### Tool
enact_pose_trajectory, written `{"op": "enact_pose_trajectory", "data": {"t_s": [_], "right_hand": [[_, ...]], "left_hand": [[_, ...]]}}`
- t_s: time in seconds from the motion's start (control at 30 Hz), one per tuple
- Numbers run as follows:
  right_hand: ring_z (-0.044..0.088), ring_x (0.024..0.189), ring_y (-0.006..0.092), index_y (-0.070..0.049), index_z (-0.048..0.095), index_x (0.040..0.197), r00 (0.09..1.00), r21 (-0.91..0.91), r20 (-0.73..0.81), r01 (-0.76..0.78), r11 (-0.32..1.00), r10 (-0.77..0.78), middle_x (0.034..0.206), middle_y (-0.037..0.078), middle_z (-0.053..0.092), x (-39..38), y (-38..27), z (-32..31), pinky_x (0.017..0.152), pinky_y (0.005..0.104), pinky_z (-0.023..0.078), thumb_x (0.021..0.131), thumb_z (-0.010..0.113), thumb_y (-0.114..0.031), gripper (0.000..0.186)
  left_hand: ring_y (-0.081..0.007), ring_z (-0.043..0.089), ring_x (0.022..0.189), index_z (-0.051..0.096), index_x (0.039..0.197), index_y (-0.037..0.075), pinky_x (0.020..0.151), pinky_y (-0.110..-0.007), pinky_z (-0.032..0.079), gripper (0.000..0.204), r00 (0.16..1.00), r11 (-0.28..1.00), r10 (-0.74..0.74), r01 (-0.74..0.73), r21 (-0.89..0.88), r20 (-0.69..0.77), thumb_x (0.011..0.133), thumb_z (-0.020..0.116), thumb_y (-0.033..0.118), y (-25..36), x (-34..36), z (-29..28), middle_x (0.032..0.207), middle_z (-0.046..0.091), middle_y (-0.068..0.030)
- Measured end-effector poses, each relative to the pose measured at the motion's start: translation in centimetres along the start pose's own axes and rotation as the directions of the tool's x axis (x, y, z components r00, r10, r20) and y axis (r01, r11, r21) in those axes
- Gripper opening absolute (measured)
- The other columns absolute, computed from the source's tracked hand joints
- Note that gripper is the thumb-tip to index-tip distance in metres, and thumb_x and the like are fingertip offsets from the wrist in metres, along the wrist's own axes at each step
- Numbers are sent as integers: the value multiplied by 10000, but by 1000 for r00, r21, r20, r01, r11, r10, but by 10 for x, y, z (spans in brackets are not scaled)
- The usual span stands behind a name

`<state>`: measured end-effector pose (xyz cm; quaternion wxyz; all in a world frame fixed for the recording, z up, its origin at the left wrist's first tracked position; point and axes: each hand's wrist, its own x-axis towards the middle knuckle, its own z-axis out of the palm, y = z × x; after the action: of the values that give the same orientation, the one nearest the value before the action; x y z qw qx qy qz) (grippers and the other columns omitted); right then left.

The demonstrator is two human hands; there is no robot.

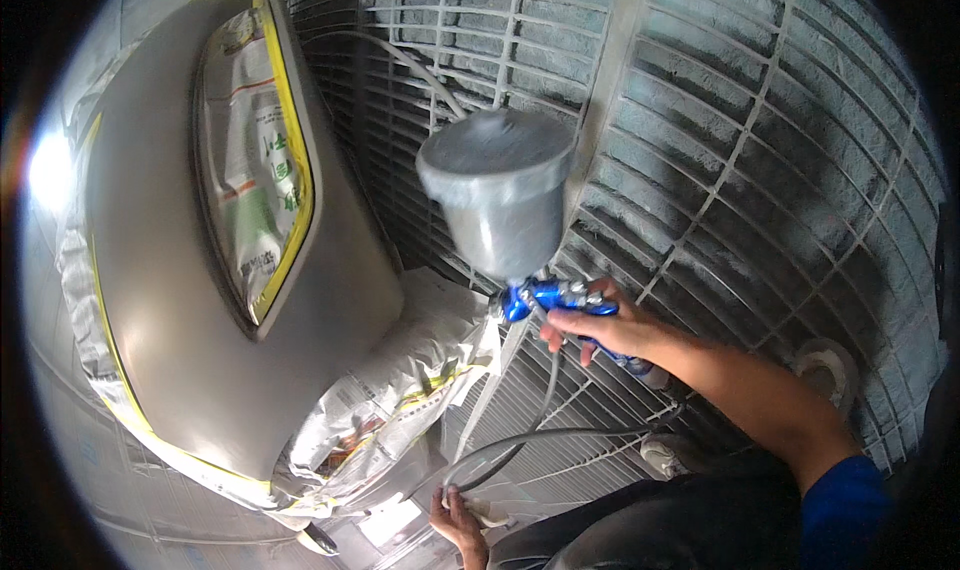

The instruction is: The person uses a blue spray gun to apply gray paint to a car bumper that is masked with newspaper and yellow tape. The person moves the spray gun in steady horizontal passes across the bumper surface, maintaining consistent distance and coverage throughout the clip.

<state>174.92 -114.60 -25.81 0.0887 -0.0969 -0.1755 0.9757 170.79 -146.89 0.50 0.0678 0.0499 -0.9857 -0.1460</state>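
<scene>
Partly, the spray gun (505, 220) is covered by the right grip (602, 325), clamped around it, right of the grey panel (225, 370); the hose (560, 433) is pinched by the left grip (460, 522), whose forearm is cut off nearby.

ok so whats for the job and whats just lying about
Seems part of the job:
blue spray gun with round grey cup, in the right hand
flexible grey hose at the left hand
curved grey panel, masked with yellow tape and printed paper

Just around, not handled:
pale metal floor grating
bright white light
</scene>
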Motion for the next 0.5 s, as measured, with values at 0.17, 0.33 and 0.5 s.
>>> {"op": "enact_pose_trajectory", "data": {"t_s": [0.17, 0.33, 0.5], "right_hand": [[674, 744, 99, -63, 659, 1021, 997, -42, 58, -42, 998, 44, 848, 68, 695, 31, 16, 1, 423, 241, 535, 921, 663, -401, 352], [671, 735, 105, -62, 654, 1008, 987, -60, 1, 162, 985, -162, 847, 72, 684, 69, -29, -10, 441, 241, 543, 906, 657, -468, 418], [669, 732, 125, -68, 657, 969, 955, -22, -154, 251, 968, -252, 836, 68, 678, 87, -72, -10, 477, 252, 539, 883, 682, -485, 427]], "left_hand": [[-91, 462, 673, 609, 1147, -77, 594, -253, 367, 383, 995, 993, -8, -3, 117, 97, 953, 660, 250, 16, 3, 5, 746, 544, -3], [-74, 408, 674, 602, 970, -16, 591, -250, 312, 285, 1000, 994, 11, -12, 110, 10, 997, 579, 267, 12, 8, 3, 715, 476, 27], [-77, 429, 682, 609, 997, -63, 596, -249, 342, 274, 1000, 1000, 18, -18, 7, -14, 982, 602, 210, 4, 7, -4, 722, 489, 14]]}}
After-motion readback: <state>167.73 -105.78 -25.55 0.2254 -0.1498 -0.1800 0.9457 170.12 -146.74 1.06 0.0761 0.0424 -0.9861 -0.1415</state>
